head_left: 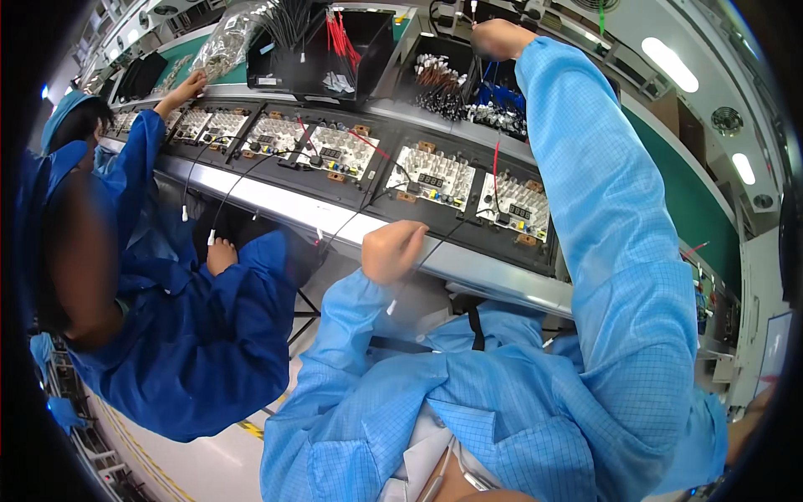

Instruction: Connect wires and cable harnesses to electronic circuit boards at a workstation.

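Observation:
My right hand (500, 39) reaches out over the far parts bins with its fingers pinched. A thin wire with a white connector (474, 7) sticks up from the fingertips. My left hand (391, 251) is curled over the table's near edge; whatever lies inside its fingers is hidden. Close beside it, a black cable (443, 240) hangs over the edge and ends in a white plug (391, 308). Beyond the hands, white circuit boards (432, 177) with small displays sit in dark trays. A red wire (497, 163) rises from the rightmost board (513, 209).
Past the boards stand a black bin (288, 79) of red and black wires and a bin of brown wires (439, 79) beside blue wires (500, 105). At left, a co-worker in dark blue (176, 351) reaches toward a clear plastic bag (230, 38). A metal rail (351, 227) edges the table.

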`<state>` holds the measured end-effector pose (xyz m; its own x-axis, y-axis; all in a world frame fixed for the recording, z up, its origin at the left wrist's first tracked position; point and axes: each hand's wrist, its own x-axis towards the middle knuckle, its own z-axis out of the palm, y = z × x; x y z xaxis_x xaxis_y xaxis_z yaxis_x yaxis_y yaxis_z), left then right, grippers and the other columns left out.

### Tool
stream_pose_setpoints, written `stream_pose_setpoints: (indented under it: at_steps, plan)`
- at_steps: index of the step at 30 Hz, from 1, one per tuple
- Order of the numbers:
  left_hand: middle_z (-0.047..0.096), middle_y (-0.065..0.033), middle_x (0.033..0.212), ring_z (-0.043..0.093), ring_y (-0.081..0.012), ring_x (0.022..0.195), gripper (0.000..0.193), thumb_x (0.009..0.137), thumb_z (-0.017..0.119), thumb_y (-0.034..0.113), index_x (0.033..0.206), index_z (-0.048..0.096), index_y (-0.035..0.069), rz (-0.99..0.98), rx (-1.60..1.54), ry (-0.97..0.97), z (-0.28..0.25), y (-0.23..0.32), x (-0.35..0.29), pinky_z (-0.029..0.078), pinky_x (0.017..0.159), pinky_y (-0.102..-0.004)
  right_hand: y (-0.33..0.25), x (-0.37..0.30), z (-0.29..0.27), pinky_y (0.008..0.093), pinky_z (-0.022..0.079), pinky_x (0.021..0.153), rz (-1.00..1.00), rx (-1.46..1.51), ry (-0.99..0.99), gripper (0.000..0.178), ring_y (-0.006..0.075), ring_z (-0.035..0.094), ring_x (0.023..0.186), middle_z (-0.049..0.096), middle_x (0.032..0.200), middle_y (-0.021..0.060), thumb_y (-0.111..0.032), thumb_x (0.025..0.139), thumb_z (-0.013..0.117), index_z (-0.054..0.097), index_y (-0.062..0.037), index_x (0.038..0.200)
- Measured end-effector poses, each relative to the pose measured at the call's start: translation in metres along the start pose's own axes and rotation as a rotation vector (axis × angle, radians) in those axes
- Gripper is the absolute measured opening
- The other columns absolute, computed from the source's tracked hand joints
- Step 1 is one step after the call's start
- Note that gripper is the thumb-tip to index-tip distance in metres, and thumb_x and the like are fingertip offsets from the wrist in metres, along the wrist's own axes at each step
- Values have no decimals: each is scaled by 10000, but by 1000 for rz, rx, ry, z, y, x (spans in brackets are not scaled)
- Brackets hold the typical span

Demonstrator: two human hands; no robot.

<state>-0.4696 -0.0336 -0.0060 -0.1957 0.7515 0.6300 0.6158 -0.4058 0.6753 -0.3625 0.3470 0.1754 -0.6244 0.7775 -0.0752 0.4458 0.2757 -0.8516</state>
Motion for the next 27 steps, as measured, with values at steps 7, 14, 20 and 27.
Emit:
stream_pose_setpoints:
  at_steps: [7, 14, 20, 27]
  plan:
    - [508, -94, 568, 495, -214, 447, 20, 800, 651, 39, 811, 664, 31, 49, 55, 46, -3, 8, 0, 374, 433, -311, 4, 29, 14, 215, 247, 368, 192, -103, -158, 316, 36, 340, 428, 418, 533, -62, -324, 921, 565, 536, -115, 686]
    - [575, -102, 639, 575, -271, 545, 37, 802, 662, 87, 824, 677, 62, 32, 71, -69, -5, 3, 2, 443, 498, -368, 63, 72, 15, 400, 500, 566, -233, -1019, 256, 259, 273, 662, 639, 675, 721, 159, -236, 819, 623, 705, -14, 926]
    - [568, -91, 631, 575, -264, 548, 25, 791, 671, 86, 815, 670, 77, 36, 106, -59, -11, -3, 2, 442, 497, -365, 55, 51, 53, 424, 544, 751, -219, -1559, 40, 181, 311, 684, 865, 701, 889, 171, -129, 829, 564, 712, -33, 871]
    - [563, -76, 627, 574, -258, 547, 34, 789, 676, 102, 821, 670, 91, 37, 117, -55, -12, -3, 3, 444, 495, -366, 52, 53, 36, 462, 531, 716, -221, -1271, 221, 186, 387, 653, 889, 653, 967, 234, -135, 903, 458, 557, -4, 992]
